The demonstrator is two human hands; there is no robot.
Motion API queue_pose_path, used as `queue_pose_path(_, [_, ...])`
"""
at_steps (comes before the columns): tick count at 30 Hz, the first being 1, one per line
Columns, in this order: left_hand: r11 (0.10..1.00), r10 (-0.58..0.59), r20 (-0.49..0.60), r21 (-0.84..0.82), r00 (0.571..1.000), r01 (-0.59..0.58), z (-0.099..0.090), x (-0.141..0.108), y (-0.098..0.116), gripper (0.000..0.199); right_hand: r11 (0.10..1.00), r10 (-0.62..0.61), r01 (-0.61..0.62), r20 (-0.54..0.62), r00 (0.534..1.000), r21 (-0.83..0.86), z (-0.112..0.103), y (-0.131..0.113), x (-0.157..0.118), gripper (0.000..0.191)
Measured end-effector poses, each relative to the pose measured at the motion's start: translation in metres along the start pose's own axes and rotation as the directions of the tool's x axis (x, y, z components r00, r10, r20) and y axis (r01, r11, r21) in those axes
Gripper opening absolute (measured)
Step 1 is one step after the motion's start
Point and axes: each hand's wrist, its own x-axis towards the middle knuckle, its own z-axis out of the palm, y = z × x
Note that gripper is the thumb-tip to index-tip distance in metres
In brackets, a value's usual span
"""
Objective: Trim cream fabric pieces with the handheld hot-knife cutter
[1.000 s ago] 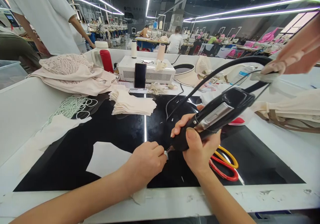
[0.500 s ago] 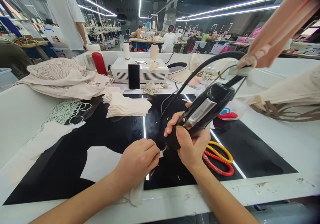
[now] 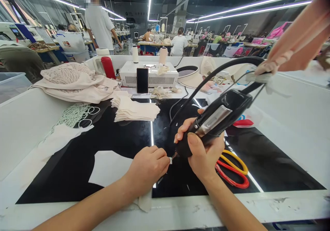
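Observation:
My right hand [image 3: 203,151] is wrapped round a black corded handheld tool [image 3: 219,115] with a silver lever, held slanting with its thin metal tip down and to the left. That tip is beside a small white edge of cloth poking out of my left hand [image 3: 152,167]. The fingers of my left hand are closed on this pale fabric piece [image 3: 145,203], and its lower end hangs over the table's front edge. Under my left forearm lies a white sheet [image 3: 109,167]. Scissors [image 3: 235,170] with red and yellow handles lie right of my right hand, blades hidden.
On the black work surface [image 3: 123,134] rest a stack of cream fabric pieces [image 3: 136,110] and tangled pale green cord [image 3: 77,115]. Behind are a phone [image 3: 142,80], a vented white box [image 3: 165,74] and a red bottle [image 3: 108,68]. Pink cloth [image 3: 296,41] suspends the tool.
The view has swung slightly left, so the bench appears further right. Both hands keep their grips, the tool tip still close to the cloth edge. A person in a white shirt has moved in the background.

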Motion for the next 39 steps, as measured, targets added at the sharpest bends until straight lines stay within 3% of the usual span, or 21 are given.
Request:
queue_pose_path(7, [0.999, 0.035, -0.040, 0.035, 0.999, -0.034, 0.008, -0.006, -0.002, 0.034, 1.000, 0.002, -0.002, -0.031, 1.000, -0.004, -0.001, 0.001, 0.001, 0.033])
queue_pose_path(15, [0.998, 0.041, -0.045, 0.052, 0.998, -0.038, 0.015, -0.013, -0.003, 0.030, 1.000, -0.008, 0.007, -0.034, 0.999, -0.009, 0.000, 0.001, 0.002, 0.040])
queue_pose_path(25, [0.997, 0.052, -0.048, 0.051, 0.997, -0.050, 0.011, -0.008, -0.001, 0.030, 1.000, 0.022, -0.023, -0.022, 1.000, -0.020, 0.000, -0.001, -0.001, 0.031])
queue_pose_path(31, [0.999, 0.036, -0.023, 0.032, 0.999, -0.035, 0.005, -0.008, -0.001, 0.027, 1.000, 0.022, -0.021, -0.035, 0.999, 0.016, 0.000, -0.006, -0.002, 0.044])
queue_pose_path(39, [0.999, 0.032, 0.012, 0.018, 0.999, -0.032, 0.003, -0.006, -0.001, 0.022, 1.000, 0.028, -0.028, -0.027, 0.999, 0.014, 0.002, -0.009, -0.009, 0.045])
